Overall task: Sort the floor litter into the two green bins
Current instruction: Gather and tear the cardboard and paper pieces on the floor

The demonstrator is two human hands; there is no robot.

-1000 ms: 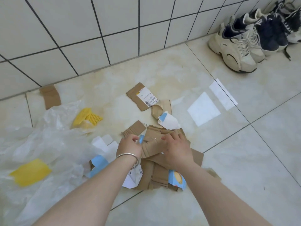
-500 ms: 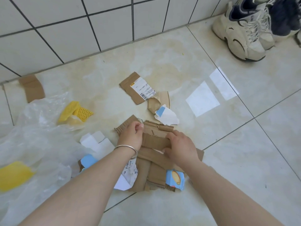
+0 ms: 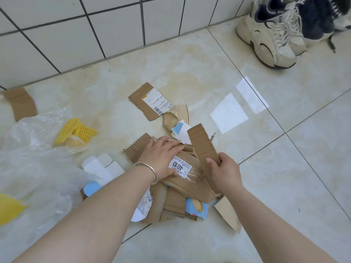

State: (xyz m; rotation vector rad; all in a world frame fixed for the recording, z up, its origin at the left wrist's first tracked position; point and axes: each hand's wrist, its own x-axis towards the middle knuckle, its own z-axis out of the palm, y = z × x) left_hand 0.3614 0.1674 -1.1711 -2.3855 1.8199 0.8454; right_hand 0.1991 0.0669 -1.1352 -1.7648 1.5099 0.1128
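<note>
Two hands on cardboard pile [image 3: 178,188] | left hand [image 3: 161,158] pressed flat, holding nothing | right hand [image 3: 223,172] closed on strip [image 3: 203,147] | step: gathering cardboard | next: bins required, none seen

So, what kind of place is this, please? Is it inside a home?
Probably a home entryway or hallway, though this is a guess. Worn sneakers stand on the glossy tiled floor by a white tiled wall, and torn cardboard pieces lie scattered about.
</note>
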